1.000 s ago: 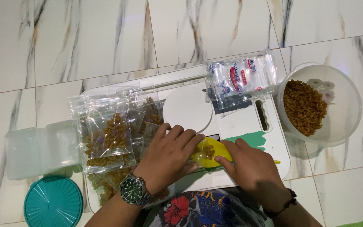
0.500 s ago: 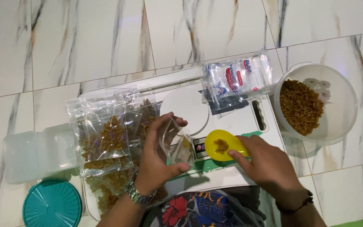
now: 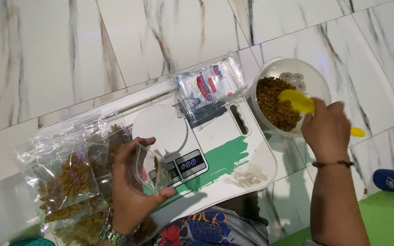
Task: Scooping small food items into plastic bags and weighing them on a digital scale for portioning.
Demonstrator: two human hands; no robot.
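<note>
The person sits over a white lap tray (image 3: 256, 150) laid on the marble-patterned tile floor (image 3: 46, 59). Their left hand (image 3: 131, 191) is curled around a small clear bag (image 3: 150, 169), thumb pressed under its lower edge and fingers (image 3: 133, 146) wrapped over its top, so the mouth of the bag is held spread open toward the right. A little brown snack shows inside it. A metal wristwatch (image 3: 112, 234) sits on that wrist.

Just beyond those fingers stands a white kitchen scale (image 3: 169, 132), its round plate bare, its small display right beside the thumb. To the outer side of the left hand lies a heap of filled bags (image 3: 69, 182), each packed with the same twisted brown pieces, some partly under the wrist.

The right hand (image 3: 325, 130) is closed in a fist around the handle of a yellow scoop (image 3: 297, 101); the handle's end sticks out past the knuckles and the scoop's bowl lies in the brown snack (image 3: 274, 107) that fills a clear plastic bowl (image 3: 297, 68). The bowl stands off the tray's far corner, directly ahead of those fingers. A dark cord bracelet (image 3: 331, 164) circles the right wrist.

Between the two hands, further away, a pack of empty clear bags (image 3: 208, 86) lies across the tray's top edge
</note>
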